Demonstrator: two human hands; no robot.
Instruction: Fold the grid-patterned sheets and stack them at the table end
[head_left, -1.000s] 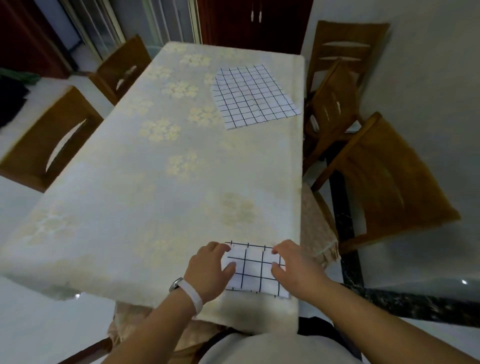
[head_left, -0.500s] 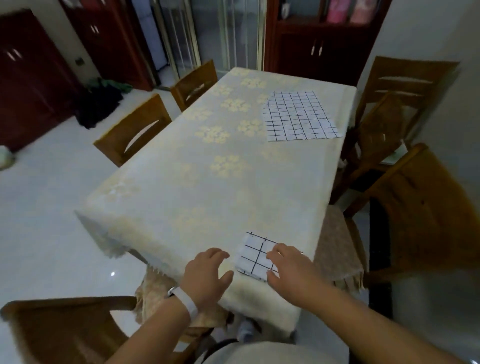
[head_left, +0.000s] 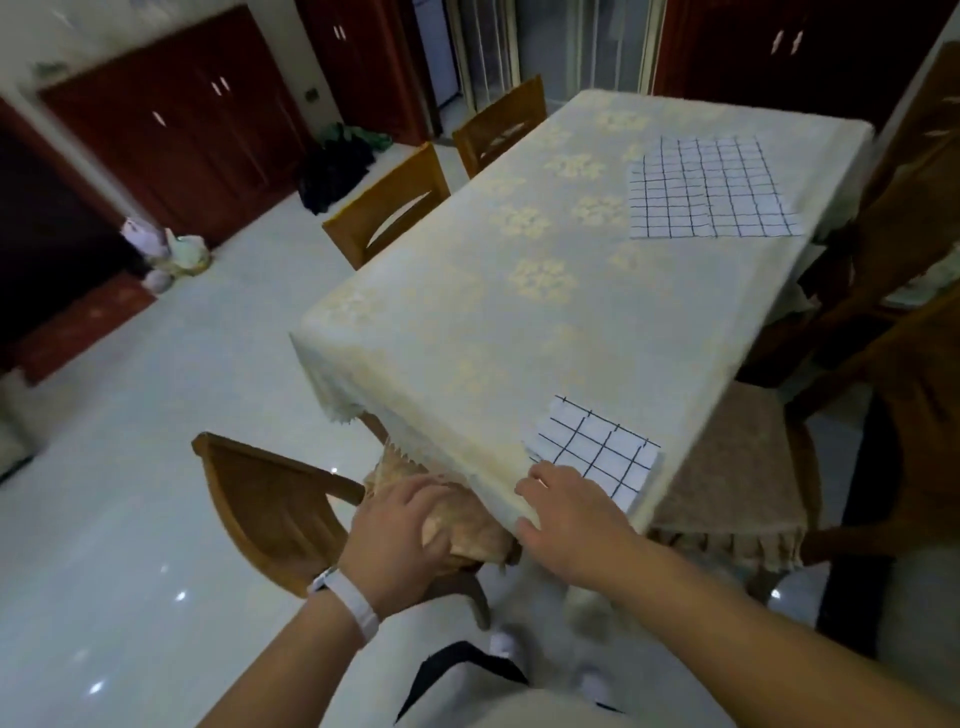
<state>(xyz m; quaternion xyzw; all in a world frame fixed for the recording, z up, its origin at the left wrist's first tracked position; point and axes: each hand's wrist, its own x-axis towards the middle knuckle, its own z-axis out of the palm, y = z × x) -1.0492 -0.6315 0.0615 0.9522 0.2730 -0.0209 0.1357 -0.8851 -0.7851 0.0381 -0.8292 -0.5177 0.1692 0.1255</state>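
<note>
Presumably light and limp, the unfolded grid sheet (head_left: 711, 189), laid flat on the bench (head_left: 467, 322) at upper right, is best pinched at two corners, while the folded grid sheet (head_left: 597, 457) is seen at lower centre just beside the right hand (head_left: 566, 514), whose fingers, like those of the left hand (head_left: 400, 525), are relaxed and empty.

Both sheets, the folded one (head_left: 597, 457) and the flat one (head_left: 709, 189), are white with a dark grid. The tabletop (head_left: 467, 332) cloth is cream with pale yellow flowers.
</note>
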